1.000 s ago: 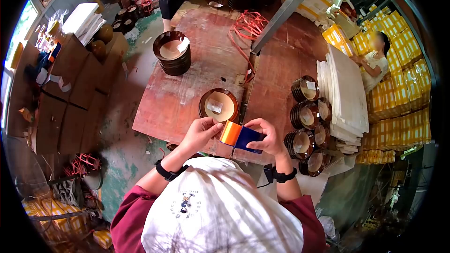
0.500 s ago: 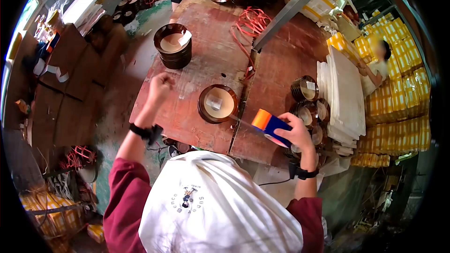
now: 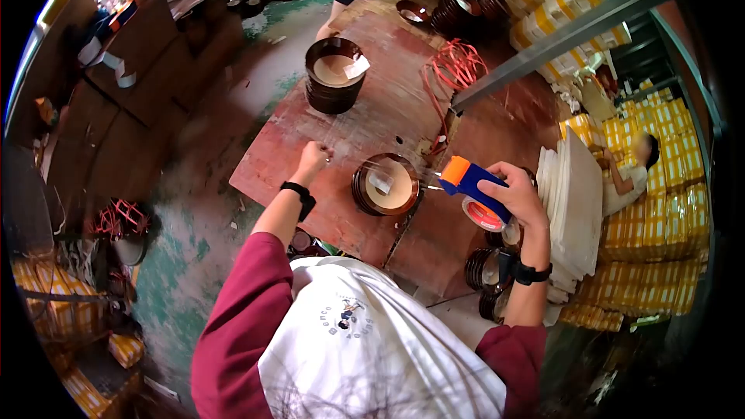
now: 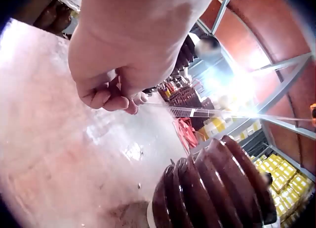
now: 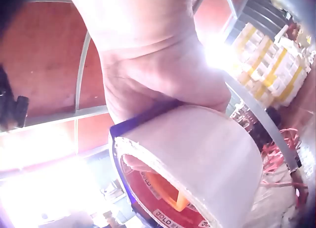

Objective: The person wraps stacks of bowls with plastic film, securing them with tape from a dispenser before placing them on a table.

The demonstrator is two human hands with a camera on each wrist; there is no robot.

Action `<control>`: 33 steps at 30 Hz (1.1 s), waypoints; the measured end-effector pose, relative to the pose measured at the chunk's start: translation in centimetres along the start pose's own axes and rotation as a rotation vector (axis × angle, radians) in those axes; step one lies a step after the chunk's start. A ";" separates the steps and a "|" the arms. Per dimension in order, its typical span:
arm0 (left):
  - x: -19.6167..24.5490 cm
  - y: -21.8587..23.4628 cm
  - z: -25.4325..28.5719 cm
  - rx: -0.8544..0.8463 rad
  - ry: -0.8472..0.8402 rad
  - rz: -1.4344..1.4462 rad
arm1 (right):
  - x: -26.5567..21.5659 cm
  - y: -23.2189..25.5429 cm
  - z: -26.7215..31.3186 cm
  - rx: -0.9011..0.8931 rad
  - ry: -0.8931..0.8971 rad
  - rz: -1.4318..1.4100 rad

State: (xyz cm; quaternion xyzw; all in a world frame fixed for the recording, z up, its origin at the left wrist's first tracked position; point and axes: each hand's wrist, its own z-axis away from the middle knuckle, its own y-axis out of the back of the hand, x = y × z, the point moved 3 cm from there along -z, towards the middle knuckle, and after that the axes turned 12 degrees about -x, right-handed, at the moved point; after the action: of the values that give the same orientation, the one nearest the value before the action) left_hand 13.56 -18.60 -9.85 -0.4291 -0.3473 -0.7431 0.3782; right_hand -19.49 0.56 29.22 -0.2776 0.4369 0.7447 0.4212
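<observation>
My right hand point(image 3: 518, 195) grips a blue and orange tape dispenser point(image 3: 473, 186), right of a stack of brown bowls point(image 3: 389, 185). The dispenser's tape roll point(image 5: 197, 159) fills the lower part of the right wrist view. Clear tape point(image 4: 197, 112) stretches from the dispenser to my left hand point(image 3: 312, 161), passing above the bowl stack. In the left wrist view the curled fingers of my left hand point(image 4: 118, 85) pinch the tape's end. The ribbed side of the bowl stack point(image 4: 212, 188) shows below the tape. A small clear packet lies in the top bowl.
A taller bowl stack point(image 3: 334, 76) stands on the red table point(image 3: 272, 147) farther back. Red straps point(image 3: 458, 66) lie near a metal post point(image 3: 566, 39). White boards point(image 3: 570, 202) and more bowls are at the right. Two people are beyond the table.
My hands have moved apart, pulling a length of tape out between them. The left hand went left, then back toward the bowl stack; the dispenser moved right. The head view has shifted.
</observation>
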 end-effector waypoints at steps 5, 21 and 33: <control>-2.2 -3.6 0.9 0.102 -0.029 -0.078 | -0.4 -1.1 -0.7 -0.010 -0.022 0.066; -1.8 -8.1 1.9 -0.052 0.008 -0.161 | 8.8 -0.9 0.4 0.022 -0.027 -0.213; -2.9 -8.1 2.5 -0.008 0.057 0.096 | 11.8 -1.3 0.3 0.057 0.008 -0.297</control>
State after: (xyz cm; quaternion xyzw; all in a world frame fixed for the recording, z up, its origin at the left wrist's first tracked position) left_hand 8.57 -11.90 -13.08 -0.4252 -0.3124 -0.7375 0.4214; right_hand -24.15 5.74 19.56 -0.3300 0.4134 0.6605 0.5328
